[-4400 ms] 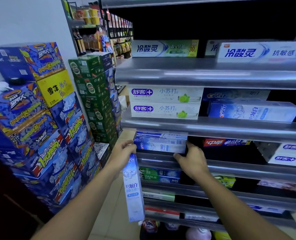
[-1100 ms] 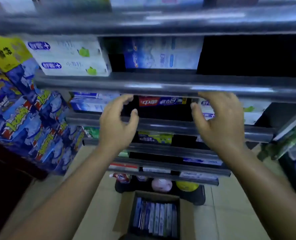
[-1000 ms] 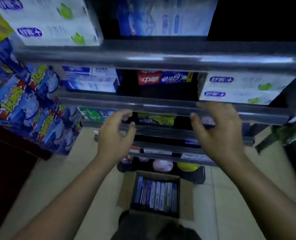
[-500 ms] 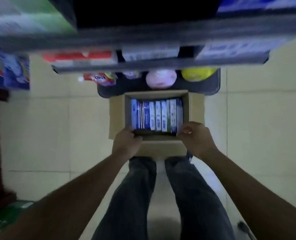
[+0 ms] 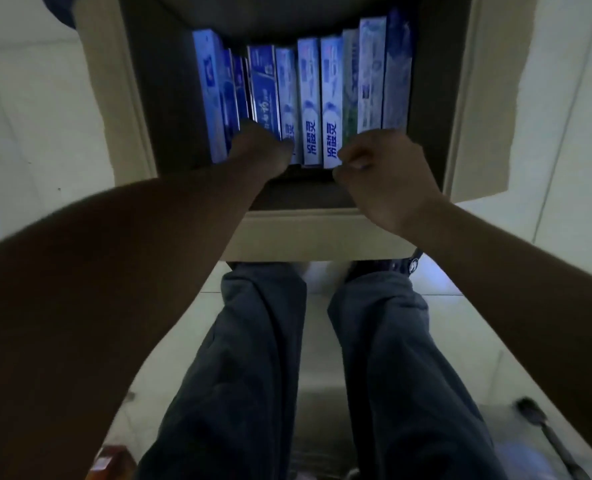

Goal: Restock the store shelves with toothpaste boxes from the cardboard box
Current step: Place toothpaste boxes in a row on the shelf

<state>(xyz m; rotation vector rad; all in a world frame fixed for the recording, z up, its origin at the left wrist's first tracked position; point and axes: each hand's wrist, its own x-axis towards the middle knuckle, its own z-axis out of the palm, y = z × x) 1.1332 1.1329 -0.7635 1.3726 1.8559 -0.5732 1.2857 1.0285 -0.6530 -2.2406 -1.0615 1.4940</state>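
The fingers [image 5: 355,155] of the right hand [image 5: 388,174] are curled tight, their tips against the near ends of the toothpaste boxes [image 5: 310,98], right beside a blue-and-white one printed with characters. Whether they have pinched a box cannot be told. The left hand [image 5: 260,152] reaches down among the darker blue boxes with its fingers sunk out of sight between them, so its grip cannot be told either.

Nearest the camera, two legs in dark jeans [image 5: 246,358] stand on a pale tiled floor [image 5: 38,109]. A small orange-brown thing [image 5: 109,460] lies at the bottom left edge, and a dark, long-handled object [image 5: 547,434] lies on the tiles at the lower right; neither is sharp enough to name. The tip of a dark shoe [image 5: 407,265] shows just under the near flap of the cardboard box [image 5: 308,233].

The cardboard box sits open on the floor right in front of the feet, flaps spread outward. Both forearms cross over its near edge. Inside, the toothpaste boxes stand on edge in one packed row running left to right, dark blue at the left, blue-and-white in the middle, one greenish, and paler ones at the right.
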